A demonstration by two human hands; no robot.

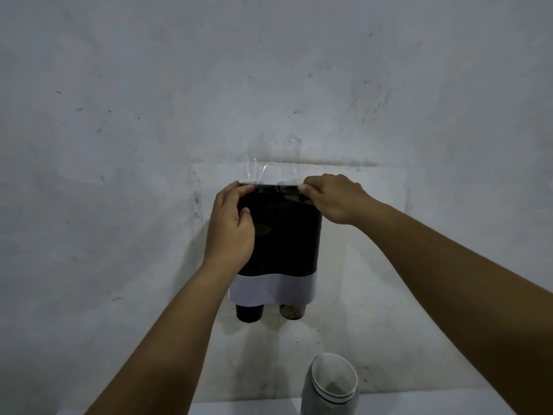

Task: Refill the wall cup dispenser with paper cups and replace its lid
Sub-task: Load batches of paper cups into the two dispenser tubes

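Observation:
A dark cup dispenser (287, 235) with a white lower band (275, 290) hangs on the wall at the centre. Two cup bottoms stick out below it, a black cup (249, 313) on the left and a brownish cup (292, 312) on the right. A dark lid (276, 189) lies along the dispenser's top edge. My left hand (232, 226) grips the lid's left end and the upper left side. My right hand (332, 197) pinches the lid's right end. Clear plastic film (257, 170) rises above the top.
A stack of white paper cups (332, 384) stands at the bottom, right of centre, on a white surface (245, 408). The stained grey wall (119, 145) fills the background.

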